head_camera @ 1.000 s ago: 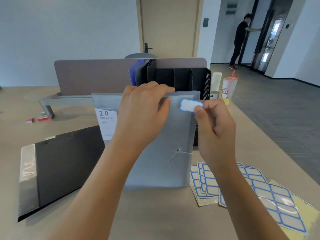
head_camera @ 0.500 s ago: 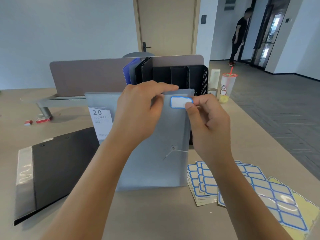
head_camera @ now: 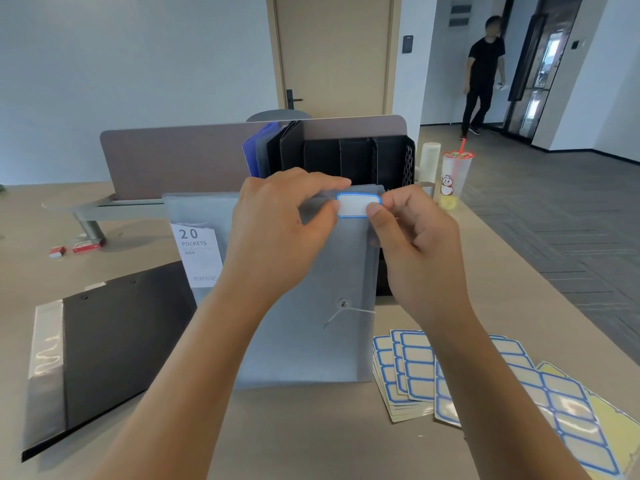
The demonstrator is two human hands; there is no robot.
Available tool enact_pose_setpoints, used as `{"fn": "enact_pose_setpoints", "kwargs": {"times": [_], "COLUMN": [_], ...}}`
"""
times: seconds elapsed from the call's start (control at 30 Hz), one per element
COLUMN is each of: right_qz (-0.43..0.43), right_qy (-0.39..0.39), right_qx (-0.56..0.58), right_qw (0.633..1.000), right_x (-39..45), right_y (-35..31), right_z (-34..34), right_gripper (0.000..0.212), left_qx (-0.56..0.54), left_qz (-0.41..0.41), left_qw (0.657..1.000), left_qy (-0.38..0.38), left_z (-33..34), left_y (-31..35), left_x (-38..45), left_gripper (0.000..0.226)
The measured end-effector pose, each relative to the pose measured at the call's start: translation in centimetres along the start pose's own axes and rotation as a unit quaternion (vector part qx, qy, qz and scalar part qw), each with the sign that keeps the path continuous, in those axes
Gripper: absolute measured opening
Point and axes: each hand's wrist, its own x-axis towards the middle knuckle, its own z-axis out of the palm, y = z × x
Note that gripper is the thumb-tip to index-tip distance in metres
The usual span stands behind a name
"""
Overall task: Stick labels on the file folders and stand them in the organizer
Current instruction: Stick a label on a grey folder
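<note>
At the top right corner of the grey file folder (head_camera: 311,306), you have the blue-bordered label (head_camera: 358,205) laid against the cover. Your right hand (head_camera: 415,251) pinches the label's right end between thumb and forefinger; your left hand (head_camera: 277,233) grips the folder's upper edge, its thumb touching the label's left end. The folder stands tilted on the counter (head_camera: 311,438), leaning toward the black organizer (head_camera: 356,161) just behind it, where blue and dark folders already stand in the left slots.

To finish this step well, keep the left hand bracing the cover so it does not flex. Set one end down first, then smooth across to the other so no bubble or crease forms. Check that the label sits square to the top edge before pressing firmly. The cover looks smooth, so adhesion should hold with even pressure.

On the counter, label sheets (head_camera: 450,372) lie fanned near the folder's lower right, and a black binder (head_camera: 114,348) lies flat at the left. A drink cup (head_camera: 453,178) stands beside the organizer. Beyond are a closed door and a person in black in the corridor.
</note>
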Motion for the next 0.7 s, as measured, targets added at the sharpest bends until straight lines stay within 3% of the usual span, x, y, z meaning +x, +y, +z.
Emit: {"fn": "enact_pose_setpoints", "kwargs": {"times": [0.7], "right_qz": [0.012], "right_qy": [-0.016], "right_qx": [0.016], "right_qw": [1.0], "right_x": [-0.7], "right_y": [-1.2], "right_z": [-0.6], "right_gripper": [0.014], "left_qx": [-0.01], "left_qz": [0.0], "left_qw": [1.0], "left_qy": [0.024], "left_z": [-0.6], "left_y": [0.8], "left_x": [-0.6], "left_gripper": [0.022]}}
